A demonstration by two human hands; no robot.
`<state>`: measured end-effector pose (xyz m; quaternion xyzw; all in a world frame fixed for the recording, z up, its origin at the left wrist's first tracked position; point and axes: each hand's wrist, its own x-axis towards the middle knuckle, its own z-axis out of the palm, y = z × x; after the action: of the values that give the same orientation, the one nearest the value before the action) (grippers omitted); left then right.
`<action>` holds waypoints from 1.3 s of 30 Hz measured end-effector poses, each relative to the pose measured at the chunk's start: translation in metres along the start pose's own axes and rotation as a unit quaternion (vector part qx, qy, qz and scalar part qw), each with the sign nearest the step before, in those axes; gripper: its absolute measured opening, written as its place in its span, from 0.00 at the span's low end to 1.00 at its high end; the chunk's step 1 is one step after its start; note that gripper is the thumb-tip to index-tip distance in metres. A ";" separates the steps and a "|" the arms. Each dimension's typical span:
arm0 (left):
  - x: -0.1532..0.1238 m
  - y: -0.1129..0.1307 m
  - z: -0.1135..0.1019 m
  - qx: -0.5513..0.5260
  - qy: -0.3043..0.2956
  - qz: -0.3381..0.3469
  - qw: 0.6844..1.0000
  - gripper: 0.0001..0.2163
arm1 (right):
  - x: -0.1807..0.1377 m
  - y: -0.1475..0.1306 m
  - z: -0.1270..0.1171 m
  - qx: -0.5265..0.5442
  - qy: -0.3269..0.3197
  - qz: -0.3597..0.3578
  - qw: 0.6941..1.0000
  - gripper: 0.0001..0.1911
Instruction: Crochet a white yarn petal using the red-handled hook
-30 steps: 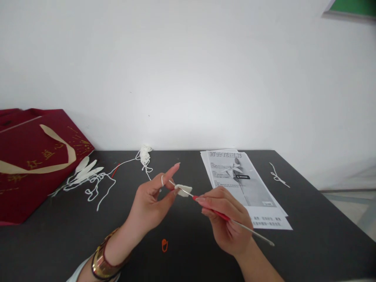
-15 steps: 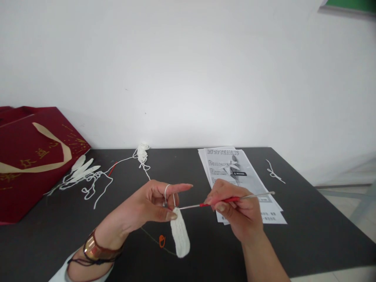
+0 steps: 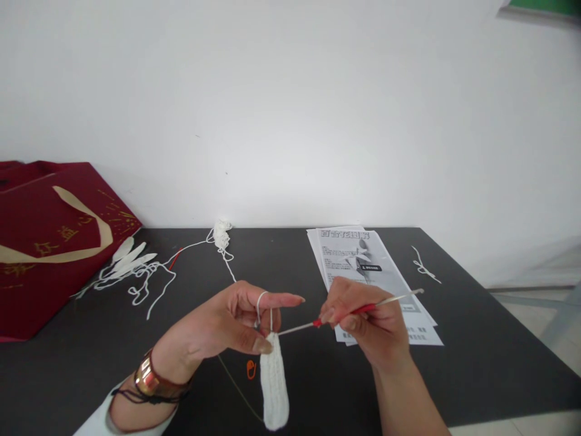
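My left hand (image 3: 227, 324) pinches the top of a long white crocheted strip (image 3: 274, 384) between thumb and fingers. The strip hangs down over the dark table (image 3: 476, 357). White yarn is looped round my outstretched left forefinger. My right hand (image 3: 370, 324) is closed on a crochet hook (image 3: 349, 313) with a red grip and a metal shaft. The hook's tip meets the top of the strip, beside my left thumb.
Printed instruction sheets (image 3: 363, 266) lie right of centre. A dark red bag (image 3: 49, 236) stands at the left, with white crocheted petals and loose yarn (image 3: 136, 269) beside it. A small yarn bundle (image 3: 221, 233) sits at the back, an orange stitch marker (image 3: 250, 368) near the front, a yarn scrap (image 3: 424, 266) at the right.
The white strip, bunched between my hands a second ago, now hangs down full length. The hook has swung from pointing down-right to near level, and both hands have dropped a little.
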<state>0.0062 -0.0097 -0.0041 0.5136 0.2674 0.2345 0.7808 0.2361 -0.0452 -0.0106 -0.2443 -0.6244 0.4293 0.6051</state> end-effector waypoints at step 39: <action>0.005 0.002 0.003 0.322 0.178 0.228 0.902 0.19 | 0.015 0.031 0.023 0.260 0.190 0.303 0.897 0.11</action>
<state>0.0122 -0.0079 -0.0023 0.7335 0.3382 0.3947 0.4379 0.2051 -0.0226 -0.0260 -0.3325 -0.2599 0.6841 0.5949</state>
